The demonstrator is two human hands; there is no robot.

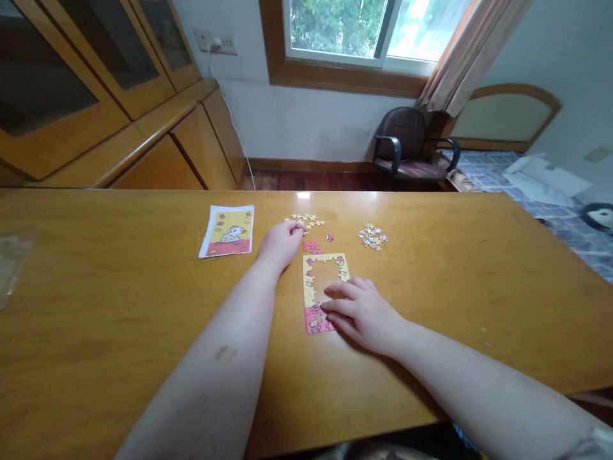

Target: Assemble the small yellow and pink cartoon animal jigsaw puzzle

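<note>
A half-built jigsaw puzzle lies on the wooden table; its yellow and pink border is joined, the middle is bare. My right hand rests flat on its lower right edge, fingers stretched out. My left hand reaches past the puzzle to a small heap of yellow pieces, fingertips curled and touching them; whether a piece is pinched I cannot make out. A few pink pieces lie between that hand and the puzzle. A reference picture of the puzzle lies to the left.
Another heap of white and yellow pieces sits to the right of the puzzle. A clear plastic bag lies at the table's left edge. Beyond the table stand wooden cabinets, a dark armchair and a bed.
</note>
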